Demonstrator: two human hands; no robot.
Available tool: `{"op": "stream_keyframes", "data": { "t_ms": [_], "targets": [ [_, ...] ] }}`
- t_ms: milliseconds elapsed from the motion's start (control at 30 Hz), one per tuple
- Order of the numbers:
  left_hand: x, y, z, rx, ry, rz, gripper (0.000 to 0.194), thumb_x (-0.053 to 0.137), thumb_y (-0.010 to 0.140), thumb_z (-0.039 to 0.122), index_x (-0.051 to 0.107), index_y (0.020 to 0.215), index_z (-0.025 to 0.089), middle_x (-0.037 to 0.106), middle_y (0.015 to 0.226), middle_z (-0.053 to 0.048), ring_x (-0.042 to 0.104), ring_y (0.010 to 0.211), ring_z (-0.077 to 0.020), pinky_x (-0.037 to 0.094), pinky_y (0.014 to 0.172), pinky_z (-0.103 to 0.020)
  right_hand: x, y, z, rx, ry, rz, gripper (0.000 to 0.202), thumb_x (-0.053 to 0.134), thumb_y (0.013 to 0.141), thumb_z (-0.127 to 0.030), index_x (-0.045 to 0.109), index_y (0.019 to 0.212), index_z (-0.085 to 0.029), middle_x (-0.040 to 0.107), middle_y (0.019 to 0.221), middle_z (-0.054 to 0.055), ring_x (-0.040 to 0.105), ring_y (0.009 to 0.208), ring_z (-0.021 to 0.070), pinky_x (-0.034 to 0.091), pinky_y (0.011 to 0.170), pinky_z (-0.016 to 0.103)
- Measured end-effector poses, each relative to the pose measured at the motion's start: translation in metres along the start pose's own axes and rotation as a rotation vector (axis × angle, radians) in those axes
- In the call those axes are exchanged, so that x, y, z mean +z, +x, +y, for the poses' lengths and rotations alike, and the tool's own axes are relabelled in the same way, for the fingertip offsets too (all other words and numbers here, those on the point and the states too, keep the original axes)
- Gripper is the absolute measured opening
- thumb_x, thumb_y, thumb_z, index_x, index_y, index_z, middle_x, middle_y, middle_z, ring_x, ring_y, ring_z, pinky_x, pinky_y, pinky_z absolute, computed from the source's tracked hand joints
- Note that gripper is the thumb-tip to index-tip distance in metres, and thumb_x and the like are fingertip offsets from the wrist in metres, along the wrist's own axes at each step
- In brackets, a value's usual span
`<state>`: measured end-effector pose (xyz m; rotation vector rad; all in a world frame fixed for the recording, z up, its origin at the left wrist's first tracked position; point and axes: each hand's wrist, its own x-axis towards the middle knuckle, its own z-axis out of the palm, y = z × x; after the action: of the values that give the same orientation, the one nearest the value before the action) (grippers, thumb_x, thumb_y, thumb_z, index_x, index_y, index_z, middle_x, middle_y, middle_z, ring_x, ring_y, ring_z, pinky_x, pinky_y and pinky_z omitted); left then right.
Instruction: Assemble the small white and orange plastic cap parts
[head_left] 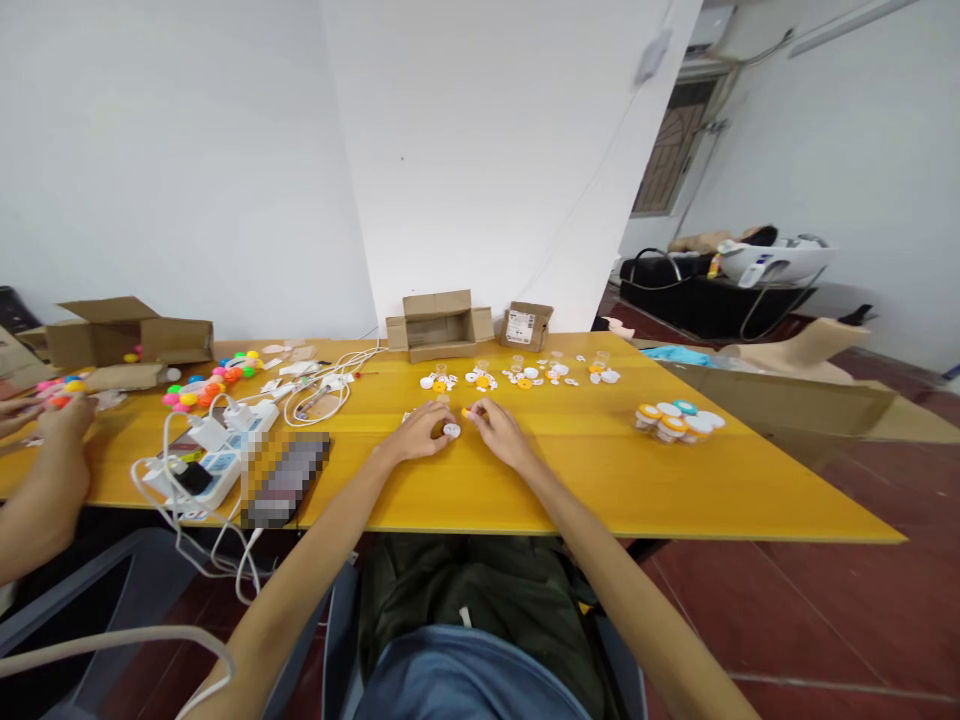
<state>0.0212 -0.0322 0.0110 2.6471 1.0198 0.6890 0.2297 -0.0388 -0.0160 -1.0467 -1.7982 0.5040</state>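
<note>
My left hand (pixel 424 432) is closed round a small white round piece (pixel 451 430) low over the yellow table (pixel 480 500). Just to its right, my right hand (pixel 491 428) pinches a small orange piece (pixel 466 413) between thumb and finger. The two pieces are apart. Behind my hands lie small groups of white discs (pixel 559 371), orange rings (pixel 524 383) and clear cups (pixel 517 364). A cluster of containers with orange, white and teal lids (pixel 672 425) stands on the right part of the table.
An open cardboard box (pixel 442 338) and a smaller box (pixel 527 327) stand by the wall. At left are a power strip (pixel 232 465) with white cables, a phone (pixel 289 480), colourful balls (pixel 217 385) and another person's hands (pixel 64 425).
</note>
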Motion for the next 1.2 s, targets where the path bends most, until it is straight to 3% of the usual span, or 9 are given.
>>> {"op": "stream_keyframes", "data": {
  "t_ms": [200, 367, 633, 900, 1200],
  "targets": [
    [0.0, 0.0, 0.001, -0.009, -0.012, 0.004, 0.015, 0.059, 0.087, 0.027, 0.063, 0.101, 0.024, 0.067, 0.109, -0.005, 0.061, 0.11, -0.0253, 0.048, 0.101, -0.04, 0.0, 0.008, 0.004, 0.188, 0.449, 0.076, 0.042, 0.064, 0.077, -0.066, 0.057, 0.073, -0.024, 0.063, 0.071, 0.0, 0.058, 0.07, 0.0186, 0.048, 0.065, 0.03],
    [0.001, 0.0, 0.001, -0.023, -0.029, 0.02, 0.017, 0.06, 0.086, 0.027, 0.061, 0.102, 0.024, 0.067, 0.109, -0.005, 0.061, 0.109, -0.0257, 0.047, 0.101, -0.041, -0.002, 0.008, 0.004, 0.293, 0.599, 0.097, 0.049, 0.07, 0.068, -0.072, 0.061, 0.074, -0.024, 0.066, 0.072, 0.002, 0.061, 0.072, 0.0198, 0.049, 0.064, 0.031],
    [0.002, -0.001, 0.001, -0.049, -0.064, 0.054, 0.02, 0.062, 0.085, 0.028, 0.059, 0.104, 0.023, 0.066, 0.105, -0.005, 0.062, 0.101, -0.0238, 0.049, 0.096, -0.039, -0.001, 0.007, 0.0, 0.299, 0.603, 0.099, 0.049, 0.074, 0.065, -0.071, 0.06, 0.072, -0.024, 0.065, 0.072, 0.001, 0.059, 0.071, 0.0186, 0.048, 0.061, 0.029],
    [0.002, -0.001, 0.002, -0.065, -0.073, 0.074, 0.017, 0.063, 0.087, 0.032, 0.06, 0.101, 0.024, 0.066, 0.1, -0.004, 0.062, 0.096, -0.0232, 0.05, 0.094, -0.039, -0.001, 0.005, -0.007, 0.21, 0.541, 0.045, 0.047, 0.074, 0.068, -0.068, 0.057, 0.068, -0.024, 0.056, 0.066, -0.002, 0.05, 0.065, 0.0158, 0.045, 0.064, 0.03],
    [0.006, 0.0, -0.003, -0.057, -0.05, 0.037, 0.015, 0.061, 0.089, 0.033, 0.063, 0.1, 0.023, 0.068, 0.102, -0.005, 0.061, 0.105, -0.0243, 0.048, 0.1, -0.04, 0.0, 0.004, -0.003, 0.21, 0.521, 0.02, 0.045, 0.072, 0.07, -0.068, 0.06, 0.072, -0.024, 0.059, 0.07, -0.001, 0.053, 0.067, 0.017, 0.046, 0.066, 0.031]
  ]
}}
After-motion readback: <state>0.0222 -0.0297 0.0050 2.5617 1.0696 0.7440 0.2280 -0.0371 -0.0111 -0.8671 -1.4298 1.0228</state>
